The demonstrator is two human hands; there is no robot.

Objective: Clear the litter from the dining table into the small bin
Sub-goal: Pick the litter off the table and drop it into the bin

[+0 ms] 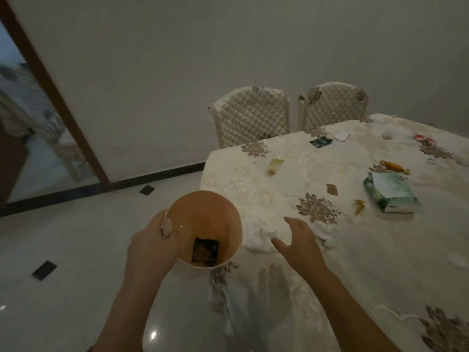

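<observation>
My left hand [149,243] gripped the small bin [205,228] by its rim, thumb hooked inside, holding it just off the edge of the dining table [380,250], mouth up. One dark wrapper [205,252] already lay in the bottom. My right hand [300,241] was spread wide and flat, fingers [291,221] apart, holding nothing, resting on a crumpled white tissue [264,231] right at the table's edge beside the bin. The good way, I judged, was to keep the rim tucked just under the edge and sweep the tissue sideways in one stroke, palm low so the cloth did not bunch. More litter sat well apart further up: a yellow wrapper [275,165], a dark green sachet [321,141], gold scraps [359,206] near the tissue pack [390,196], an orange sweet wrapper [394,165]
</observation>
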